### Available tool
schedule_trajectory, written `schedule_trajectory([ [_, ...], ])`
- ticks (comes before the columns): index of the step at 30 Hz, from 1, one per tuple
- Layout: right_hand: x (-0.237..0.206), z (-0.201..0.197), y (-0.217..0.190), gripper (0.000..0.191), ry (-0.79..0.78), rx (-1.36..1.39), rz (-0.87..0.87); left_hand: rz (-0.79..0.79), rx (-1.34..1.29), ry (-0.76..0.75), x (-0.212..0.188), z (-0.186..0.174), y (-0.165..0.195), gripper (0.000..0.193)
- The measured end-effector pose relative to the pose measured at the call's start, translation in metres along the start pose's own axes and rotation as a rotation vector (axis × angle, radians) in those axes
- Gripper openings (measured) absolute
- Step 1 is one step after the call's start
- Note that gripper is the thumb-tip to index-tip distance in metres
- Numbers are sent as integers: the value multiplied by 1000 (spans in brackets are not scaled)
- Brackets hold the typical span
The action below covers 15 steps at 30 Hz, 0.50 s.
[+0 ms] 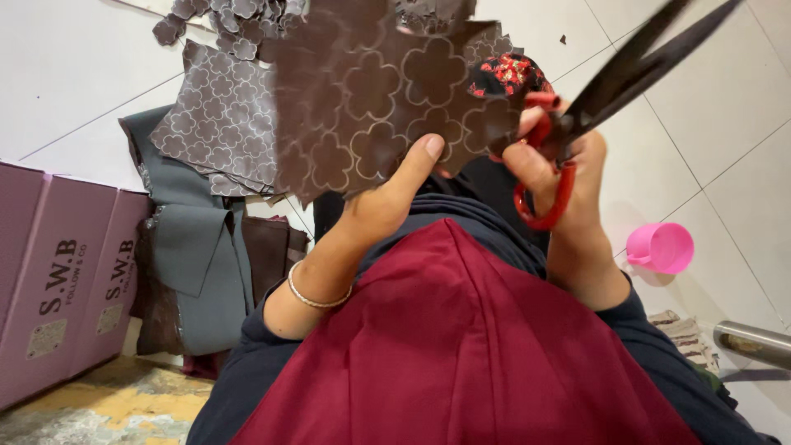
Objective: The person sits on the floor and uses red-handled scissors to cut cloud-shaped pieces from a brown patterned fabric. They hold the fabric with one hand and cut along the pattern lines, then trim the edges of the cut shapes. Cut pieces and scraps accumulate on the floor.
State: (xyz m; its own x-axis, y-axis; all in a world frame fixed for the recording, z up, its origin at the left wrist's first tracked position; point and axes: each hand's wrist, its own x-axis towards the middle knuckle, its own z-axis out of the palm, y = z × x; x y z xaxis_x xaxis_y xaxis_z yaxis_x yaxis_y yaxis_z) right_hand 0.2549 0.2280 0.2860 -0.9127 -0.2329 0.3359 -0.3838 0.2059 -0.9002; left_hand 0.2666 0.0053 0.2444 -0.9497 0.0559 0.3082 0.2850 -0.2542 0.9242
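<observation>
Currently my left hand (387,194) grips the brown flower-patterned sheet (371,99) raised over my lap, thumb pressed on its face. My right hand (568,181) is closed through the red-handled scissors (577,124), blades parted at the sheet's right edge. Cut flower pieces (231,16) lie on the floor; most outlines remain uncut.

White tiled floor (725,140) carries everything here. Far left, a heap of brown flower-patterned sheets (218,115) lies spread on the tiles, loose flower cutouts (231,16) just beyond it. Grey fabric (194,255) trails down from under that heap. Purple boxes (58,280) line the left edge. Over on the right sits a pink cup (661,247), well apart from the heap.
</observation>
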Motion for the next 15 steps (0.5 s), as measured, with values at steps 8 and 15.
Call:
schedule_trajectory([
  [8, -6, -3, 9, 47, -1, 189, 30, -204, 231, -146, -2, -28, 16, 13],
  [15, -13, -4, 33, 52, -5, 326, 153, 295, 500, -606, 15, -60, 12, 8],
])
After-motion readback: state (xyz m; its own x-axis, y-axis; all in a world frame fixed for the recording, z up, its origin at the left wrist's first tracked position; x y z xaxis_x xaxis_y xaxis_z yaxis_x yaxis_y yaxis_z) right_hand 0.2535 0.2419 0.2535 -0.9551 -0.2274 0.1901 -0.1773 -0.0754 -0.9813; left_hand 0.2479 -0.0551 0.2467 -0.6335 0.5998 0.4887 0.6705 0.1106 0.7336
